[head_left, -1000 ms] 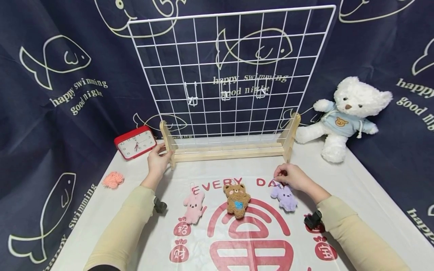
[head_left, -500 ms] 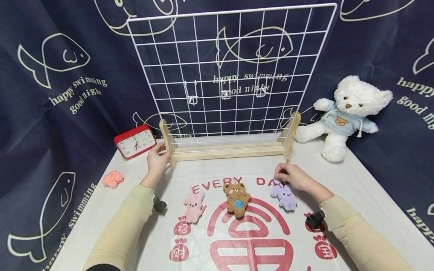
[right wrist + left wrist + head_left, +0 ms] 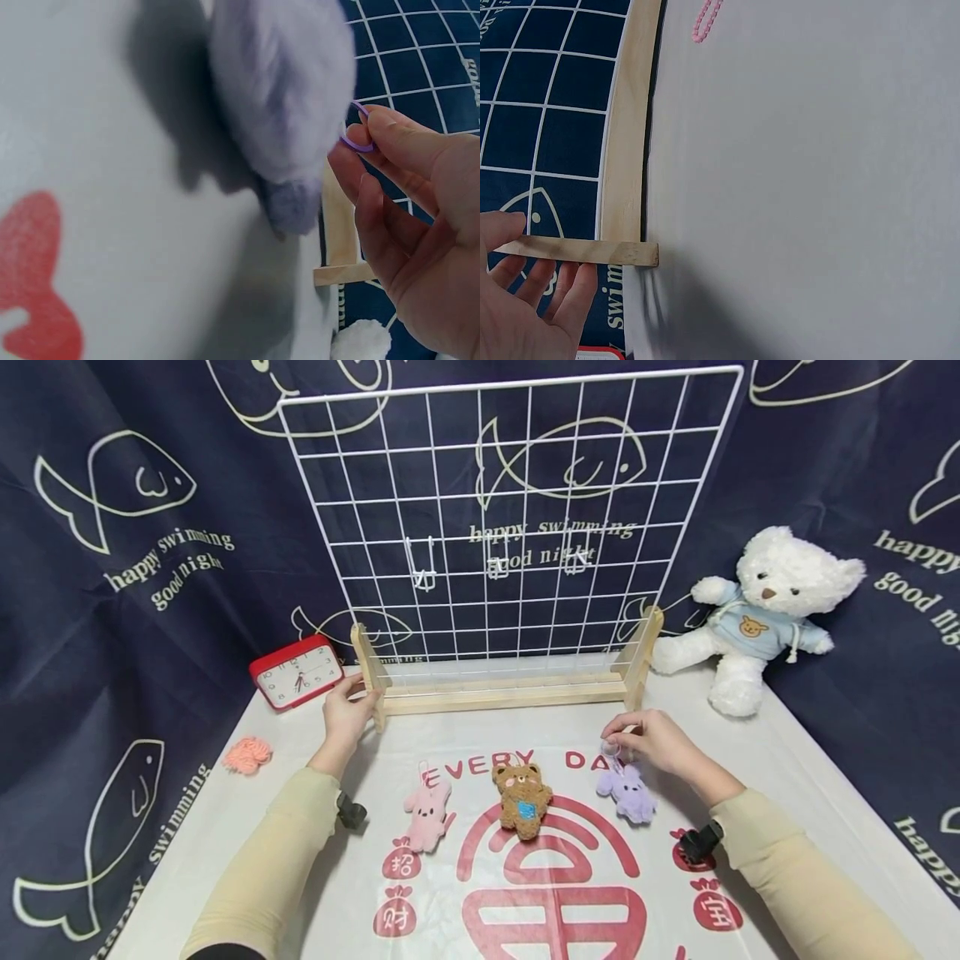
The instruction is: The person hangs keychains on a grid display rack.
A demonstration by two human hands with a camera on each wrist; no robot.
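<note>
My left hand (image 3: 348, 713) holds the left wooden foot (image 3: 592, 250) of the white wire grid rack (image 3: 529, 485), thumb on one side and fingers on the other. My right hand (image 3: 657, 742) pinches the purple ring (image 3: 358, 147) of a small purple plush keychain (image 3: 632, 795). In the right wrist view the plush fills the upper middle, close over the table. To its left in the head view, a brown bear plush (image 3: 523, 802) and a pink plush keychain (image 3: 429, 814) lie in a row. Three white hooks, one of them the left hook (image 3: 423, 567), hang on the grid.
A red alarm clock (image 3: 297, 672) stands beside my left hand, with a bundle of orange yarn (image 3: 247, 755) nearer. At the right, a white teddy bear (image 3: 765, 618) sits beside the rack. Red printing marks the white tablecloth (image 3: 345, 893).
My right hand has risen slightly and pulled the ring up, so it now shows above the purple plush. The left hand has stayed on the rack's foot.
</note>
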